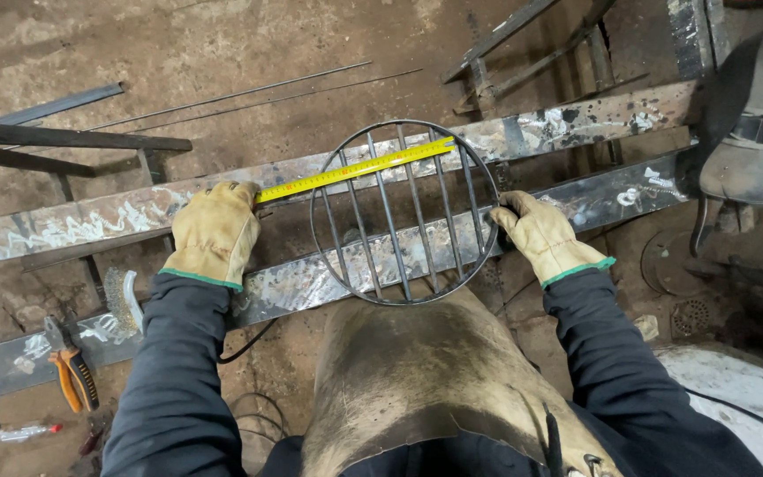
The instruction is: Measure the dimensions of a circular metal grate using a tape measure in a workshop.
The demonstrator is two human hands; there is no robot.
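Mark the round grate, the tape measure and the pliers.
round grate (390, 221), head view: on a middle bar.
tape measure (355, 168), head view: on the yellow blade across the grate's top.
pliers (74, 375), head view: on the orange handles, lower left.

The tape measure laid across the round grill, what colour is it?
Yellow with dark markings, seen in the head view: the tape measure crosses the round grill.

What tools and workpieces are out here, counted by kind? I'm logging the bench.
Round bar grate: 1
Yellow tape measure: 1
Orange-handled pliers: 1
Wire brush: 1
Welding mask: 1
Long flat steel rails: 2
Total: 7
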